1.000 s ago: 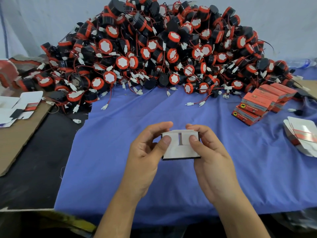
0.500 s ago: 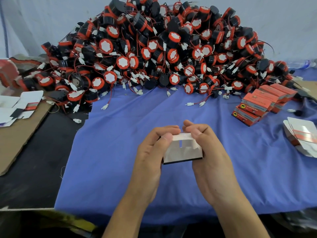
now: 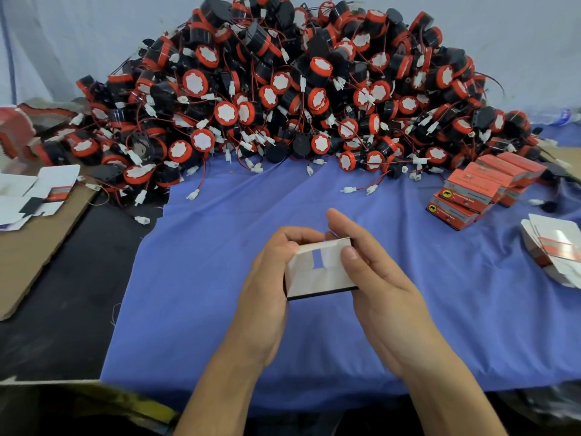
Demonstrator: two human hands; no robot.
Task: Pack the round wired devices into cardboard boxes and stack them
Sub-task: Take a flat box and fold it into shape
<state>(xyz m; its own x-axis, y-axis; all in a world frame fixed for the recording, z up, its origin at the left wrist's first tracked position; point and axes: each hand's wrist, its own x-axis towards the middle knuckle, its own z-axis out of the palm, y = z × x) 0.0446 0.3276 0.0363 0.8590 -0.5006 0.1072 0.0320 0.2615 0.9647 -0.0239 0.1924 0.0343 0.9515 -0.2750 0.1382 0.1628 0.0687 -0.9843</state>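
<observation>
Both hands hold one small white cardboard box (image 3: 319, 273) with a black lower edge, above the blue cloth (image 3: 220, 247). My left hand (image 3: 270, 278) grips its left side, thumb on the folded top flaps. My right hand (image 3: 374, 275) grips the right side, thumb on the front and fingers over the far top edge. A slot gap shows between the two flaps. A big heap of round black-and-red wired devices (image 3: 301, 89) with white connectors fills the back of the table. What the box contains is hidden.
A stack of closed red boxes (image 3: 481, 190) lies at the right. Flat unfolded box blanks (image 3: 553, 247) sit at the far right edge, and more blanks (image 3: 37, 193) lie at the left on a brown cardboard sheet (image 3: 41, 240). Loose white connectors (image 3: 358, 189) trail onto the cloth.
The box tilted and turned a little to the left in my hands. Its top flaps folded down flatter, and my right fingers moved over the far edge.
</observation>
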